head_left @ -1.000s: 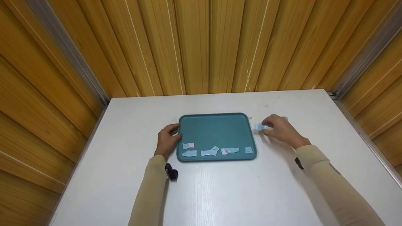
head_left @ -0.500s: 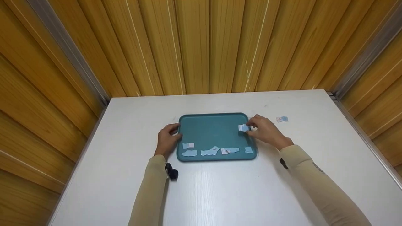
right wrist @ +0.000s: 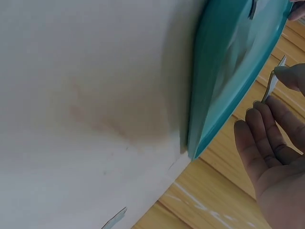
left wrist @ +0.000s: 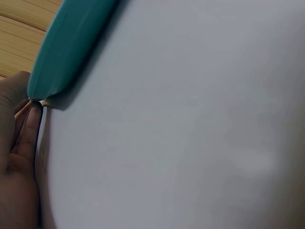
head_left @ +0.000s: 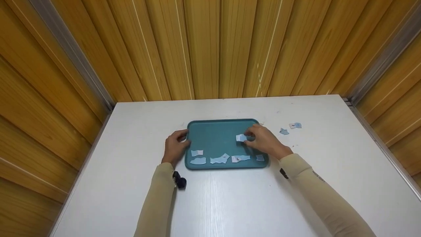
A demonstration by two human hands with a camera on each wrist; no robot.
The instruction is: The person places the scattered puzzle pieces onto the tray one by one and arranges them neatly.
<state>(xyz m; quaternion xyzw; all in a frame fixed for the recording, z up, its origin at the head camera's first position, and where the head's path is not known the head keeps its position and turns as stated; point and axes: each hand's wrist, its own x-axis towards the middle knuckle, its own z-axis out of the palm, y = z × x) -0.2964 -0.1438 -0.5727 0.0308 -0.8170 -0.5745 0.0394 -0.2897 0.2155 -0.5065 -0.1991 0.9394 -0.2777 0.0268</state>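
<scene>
My left hand (head_left: 175, 147) grips the left rim of a teal rectangular tray (head_left: 213, 135); in the left wrist view its fingers meet the tray's corner. Over the right half of the tray, my right hand (head_left: 267, 141) pinches a small light-blue piece of torn paper (head_left: 240, 138) between thumb and fingertips. The right wrist view shows this piece of paper (right wrist: 271, 85) edge-on, held off the tray. Along the tray's near side lie several torn blue pieces, among them a long jagged one (head_left: 219, 158), one with a pinkish end (head_left: 240, 159) and a small one (head_left: 197, 153).
Two more torn pieces lie on the white table (head_left: 223, 204) right of the tray: a bluish one (head_left: 284, 131) and a pink-and-blue one (head_left: 295, 125). Wood-patterned panels (head_left: 204, 49) stand behind the table and at both sides.
My right hand has carried the pinched piece of paper leftward, from the table beside the tray to above the tray. Two pieces at the right have come into sight. My left hand stays put.
</scene>
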